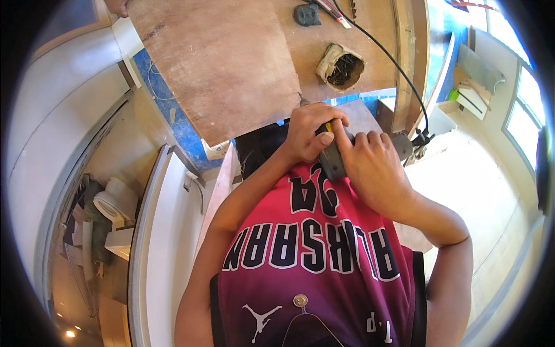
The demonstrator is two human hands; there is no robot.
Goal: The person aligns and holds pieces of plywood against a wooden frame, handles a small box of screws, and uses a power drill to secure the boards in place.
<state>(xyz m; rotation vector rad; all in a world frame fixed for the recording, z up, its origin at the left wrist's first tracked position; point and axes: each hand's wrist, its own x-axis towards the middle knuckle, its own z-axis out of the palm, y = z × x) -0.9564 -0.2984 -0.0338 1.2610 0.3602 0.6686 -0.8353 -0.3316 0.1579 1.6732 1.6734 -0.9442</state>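
Observation:
Both my hands are closed around a dark grey power drill (332, 159), held close against my chest. My left hand (306, 130) wraps the front part of it, thumb lying along the side. My right hand (376, 165) grips the body from the right, with a finger reaching forward. The drill's narrow front end points at the near right corner of a large plywood sheet (225, 63); whether the tip touches the wood I cannot tell. My hands cover much of the drill.
Beyond my hands, a torn-rimmed container (341, 66) of nails or screws stands on the wooden surface. A tape measure (307, 15) and a utility knife (335, 13) lie farther back. A black cord (399, 63) curves down the right side. At the left are a white panel (170, 231) and a toilet (115, 199). Another person's hand (117, 7) touches the sheet's far left corner.

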